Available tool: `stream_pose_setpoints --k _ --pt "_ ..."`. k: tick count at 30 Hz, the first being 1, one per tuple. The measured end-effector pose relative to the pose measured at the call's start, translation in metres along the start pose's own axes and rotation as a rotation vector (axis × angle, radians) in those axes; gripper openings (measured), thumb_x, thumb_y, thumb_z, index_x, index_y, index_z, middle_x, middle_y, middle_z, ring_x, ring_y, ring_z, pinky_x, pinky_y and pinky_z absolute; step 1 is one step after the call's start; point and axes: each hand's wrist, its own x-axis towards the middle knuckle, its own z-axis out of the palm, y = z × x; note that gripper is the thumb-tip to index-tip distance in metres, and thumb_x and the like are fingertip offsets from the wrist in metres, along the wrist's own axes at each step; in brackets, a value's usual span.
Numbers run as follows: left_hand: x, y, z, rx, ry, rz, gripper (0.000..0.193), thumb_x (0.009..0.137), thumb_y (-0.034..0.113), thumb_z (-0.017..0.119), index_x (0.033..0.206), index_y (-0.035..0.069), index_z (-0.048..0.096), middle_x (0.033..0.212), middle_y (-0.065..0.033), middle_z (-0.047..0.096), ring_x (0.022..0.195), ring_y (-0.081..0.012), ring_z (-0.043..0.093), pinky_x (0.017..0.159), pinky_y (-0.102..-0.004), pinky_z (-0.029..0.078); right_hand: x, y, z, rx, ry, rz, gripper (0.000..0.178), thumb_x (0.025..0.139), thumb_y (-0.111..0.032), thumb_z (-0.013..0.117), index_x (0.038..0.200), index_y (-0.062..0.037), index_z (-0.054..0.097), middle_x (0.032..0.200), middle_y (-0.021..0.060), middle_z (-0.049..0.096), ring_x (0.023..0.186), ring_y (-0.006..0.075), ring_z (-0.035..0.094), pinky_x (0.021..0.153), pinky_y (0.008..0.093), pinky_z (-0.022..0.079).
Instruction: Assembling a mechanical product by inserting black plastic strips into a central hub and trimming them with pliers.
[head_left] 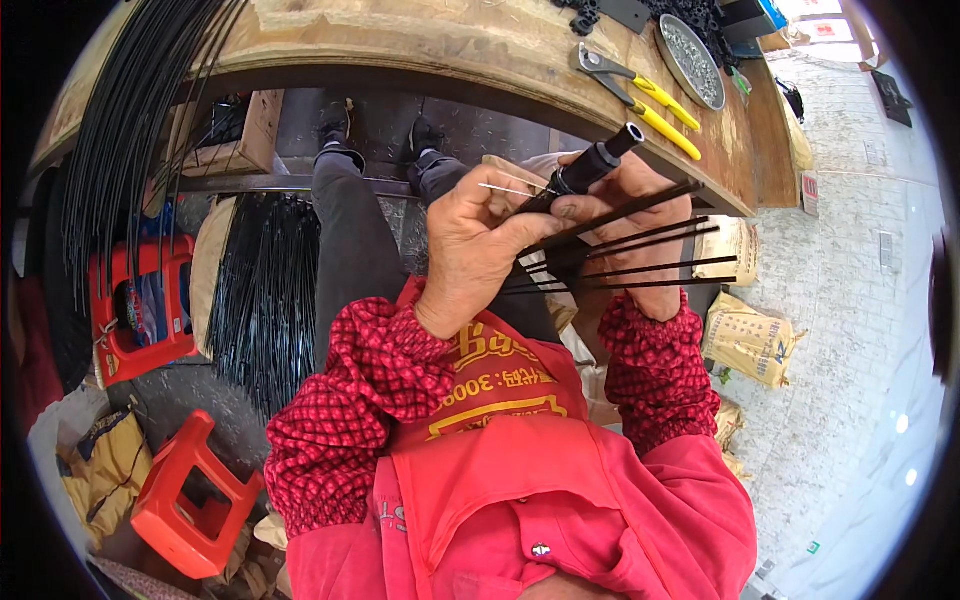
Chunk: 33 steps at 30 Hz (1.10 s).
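a black tube (597, 165) is held between both hands above the lap, its long axis running from eight o'clock to two o'clock, with the open end at two. the left hand (470, 235), at its eight o'clock, pinches the lower end. the right hand (640, 215), at four o'clock, presses its thumb to the side, fingers partly hidden behind. both hands touch it. black rods (650, 206) fan toward three o'clock. a thin pale wire (503, 188) crosses the left fingers. yellow-handled cutters (668, 132) lie at one o'clock on the wooden table (400, 43).

A workshop: yellow-handled cutting pliers (662, 129) and small metal parts (689, 58) lie on the far wooden counter (400, 34), long black rods (130, 130) hanging left.
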Motion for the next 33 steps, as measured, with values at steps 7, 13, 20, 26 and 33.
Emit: stream_pose_setpoints --k 7,13,20,26,33 --pt "0.004 -0.004 -0.020 0.140 -0.013 -0.041 0.010 0.080 -0.005 0.069 0.088 -0.003 0.063 0.076 0.0008 0.062 0.069 -0.0034 0.056 0.062 -0.0181 0.046 0.003 -0.003 0.005 0.251 -0.063 0.008 0.021 0.073 0.002 0.073 0.092 0.0012 0.063 0.082 0.0051 0.066 0.072 0.0107 0.063 0.060 0.0215 0.049" --pt "0.015 0.000 -0.032 -0.009 -0.107 -0.144 0.016 0.080 -0.004 0.070 0.093 -0.002 0.062 0.081 -0.0017 0.065 0.069 -0.0052 0.059 0.064 -0.0201 0.049 0.010 -0.003 -0.005 0.055 -0.196 -0.051 0.029 0.069 -0.004 0.076 0.094 0.0035 0.065 0.089 0.0086 0.064 0.079 0.0135 0.061 0.065 0.0244 0.047" --pt "0.024 0.014 -0.024 -0.052 -0.178 -0.246 0.030 0.079 -0.004 0.069 0.106 -0.002 0.056 0.089 -0.0044 0.066 0.083 -0.0083 0.062 0.074 -0.0219 0.051 0.020 0.013 -0.001 0.186 -0.245 -0.339 0.025 0.067 -0.008 0.081 0.088 -0.0028 0.070 0.076 0.0045 0.067 0.068 0.0119 0.061 0.059 0.0238 0.047" --pt "0.017 0.009 -0.022 0.054 -0.151 -0.159 0.025 0.079 -0.002 0.072 0.100 -0.002 0.058 0.082 -0.0015 0.064 0.074 -0.0033 0.057 0.067 -0.0190 0.047 0.003 0.009 0.016 0.408 -0.032 -0.002 0.037 0.071 0.001 0.072 0.107 -0.0009 0.063 0.077 -0.0004 0.059 0.065 0.0044 0.051 0.055 0.0199 0.041" --pt "0.008 -0.003 -0.020 0.224 -0.048 -0.032 0.015 0.081 0.002 0.071 0.089 -0.001 0.059 0.080 -0.0021 0.065 0.070 -0.0037 0.057 0.064 -0.0191 0.047 -0.004 0.001 0.016 0.355 0.019 0.082 0.030 0.070 -0.004 0.079 0.097 0.0011 0.067 0.084 0.0050 0.066 0.077 0.0099 0.061 0.068 0.0225 0.049"
